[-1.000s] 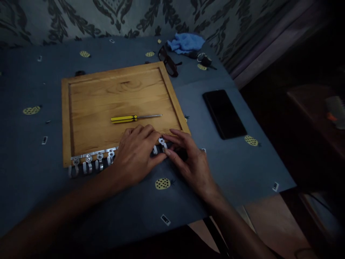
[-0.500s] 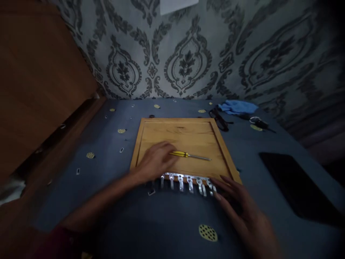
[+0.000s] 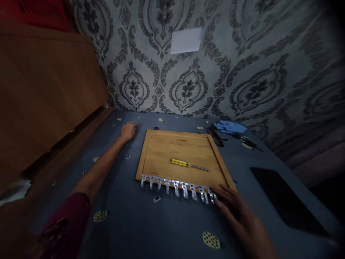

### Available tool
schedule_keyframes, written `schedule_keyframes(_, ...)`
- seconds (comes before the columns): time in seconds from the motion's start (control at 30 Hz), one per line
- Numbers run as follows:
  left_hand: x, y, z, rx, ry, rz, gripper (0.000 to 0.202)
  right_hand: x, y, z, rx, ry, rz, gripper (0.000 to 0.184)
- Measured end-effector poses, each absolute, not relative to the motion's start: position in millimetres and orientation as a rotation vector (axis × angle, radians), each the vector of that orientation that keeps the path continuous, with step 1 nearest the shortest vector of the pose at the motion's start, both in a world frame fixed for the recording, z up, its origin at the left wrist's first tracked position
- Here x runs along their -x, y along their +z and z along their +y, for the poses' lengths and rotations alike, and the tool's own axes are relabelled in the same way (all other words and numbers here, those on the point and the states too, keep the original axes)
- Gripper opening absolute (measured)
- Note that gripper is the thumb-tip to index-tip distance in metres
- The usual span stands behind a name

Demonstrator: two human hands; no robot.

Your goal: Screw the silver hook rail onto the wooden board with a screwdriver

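My left hand (image 3: 128, 131) is on the cloth beyond the board's left edge, fingers drawn together near a tiny item; whether they grip it is unclear. A framed wooden board (image 3: 178, 144) lies in the middle. Along its near edge runs a metal hook rail (image 3: 176, 187) with several hooks hanging over the side. My right hand (image 3: 241, 216) grips the rail's right end between thumb and fingers. A yellow-handled screwdriver (image 3: 181, 163) rests on the board, its shaft pointing right. Left of the board, a small screw (image 3: 132, 147) lies on the cloth.
Glasses (image 3: 215, 136), a blue cloth (image 3: 229, 126) and keys (image 3: 248, 142) are at the back right. A black flat slab (image 3: 288, 201) lies at right. A wooden cabinet (image 3: 51, 97) stands left; the patterned wall (image 3: 188, 86) rises behind.
My left hand has left the screwdriver on the board and moved away to the far left of the cloth. The view has tilted up. My right hand stays at the rail's end.
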State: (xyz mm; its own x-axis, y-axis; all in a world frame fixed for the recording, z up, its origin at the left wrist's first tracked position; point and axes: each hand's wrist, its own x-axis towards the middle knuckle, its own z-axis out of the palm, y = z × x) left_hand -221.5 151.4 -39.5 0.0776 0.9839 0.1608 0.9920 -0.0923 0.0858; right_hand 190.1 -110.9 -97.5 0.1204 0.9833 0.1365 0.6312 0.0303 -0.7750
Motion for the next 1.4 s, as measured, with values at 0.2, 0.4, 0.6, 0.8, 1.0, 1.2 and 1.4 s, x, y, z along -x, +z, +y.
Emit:
schedule_keyframes(0.2,225.8,-41.6,157.3,2.329,-0.056,-2.052,0.039,-188.9,-101.9,-113.0,1.7,0.608,-1.56,0.067)
schedule_keyframes(0.4,217.4,-37.8,169.4,2.379,0.079,-2.062,0.041,-189.4,-103.9,-111.5,1.722,0.627,-1.533,0.068)
schedule_keyframes(0.6,209.1,-30.2,175.8,2.425,0.086,-2.074,0.04,-179.0,-92.6,-113.2,1.662,0.693,-1.486,0.067)
schedule_keyframes(0.8,222.8,-30.7,165.9,2.445,-0.11,-2.154,0.039,-175.0,-86.4,-114.3,1.597,0.726,-1.505,0.063)
schedule_keyframes(1.0,235.6,-41.8,147.3,2.595,-0.55,-2.226,0.039,-174.4,-86.9,-114.6,1.593,0.729,-1.48,0.065)
schedule_keyframes(1.2,228.7,-41.2,121.1,2.794,-1.186,-2.207,0.037,-178.0,-94.9,-112.6,1.553,0.733,-1.472,0.061)
schedule_keyframes(1.4,176.9,-14.4,75.2,3.082,-1.72,-2.017,0.046,-175.2,-93.7,-114.7,1.525,0.745,-1.489,0.051)
